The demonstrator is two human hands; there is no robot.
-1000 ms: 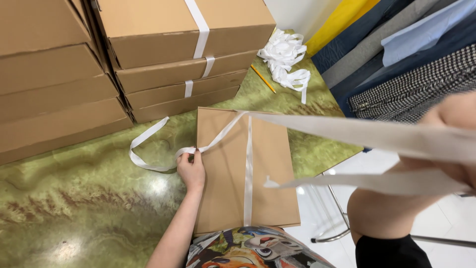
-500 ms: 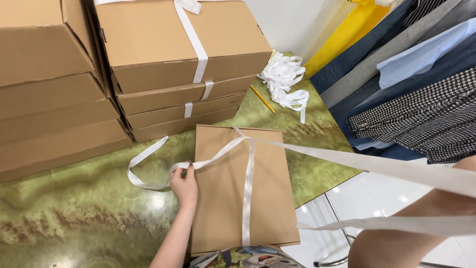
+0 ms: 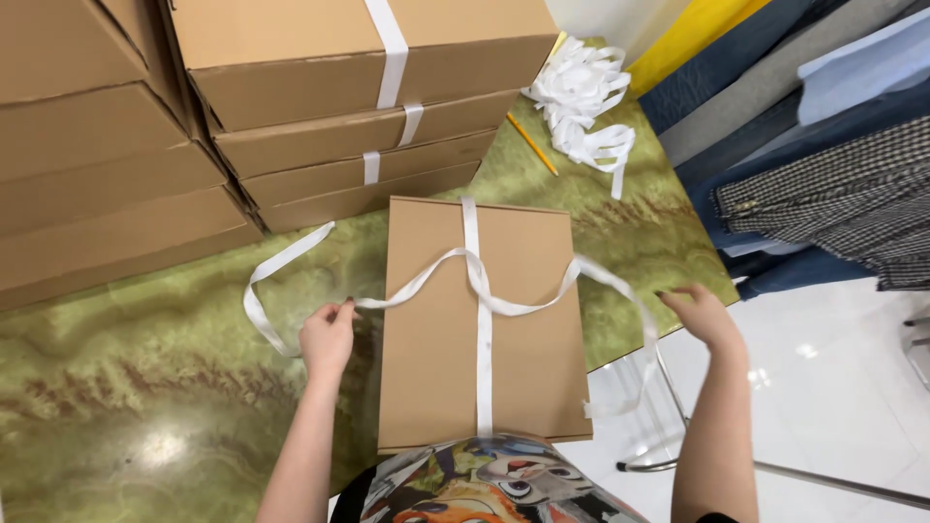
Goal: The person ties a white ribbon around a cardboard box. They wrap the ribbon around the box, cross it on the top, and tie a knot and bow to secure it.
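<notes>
A flat brown cardboard box (image 3: 431, 349) lies on the green marble table (image 3: 126, 407) in front of me. A white ribbon (image 3: 482, 320) runs down its length and crosses near the top. My left hand (image 3: 327, 336) pinches the ribbon's left strand beside the box's left edge; beyond it the strand loops loosely on the table. My right hand (image 3: 702, 315) is off the box's right side, past the table edge, with fingers spread next to the right strand. I cannot tell whether it grips the strand.
Stacks of ribbon-tied brown boxes (image 3: 358, 116) stand behind and to the left. A heap of white ribbon (image 3: 581, 97) and a yellow pencil (image 3: 532, 144) lie at the back right. Hanging clothes (image 3: 823, 174) fill the right side above a white floor.
My right hand has come down from close to the camera to beside the box. The ribbon strands that were pulled taut toward me now lie slack across the box.
</notes>
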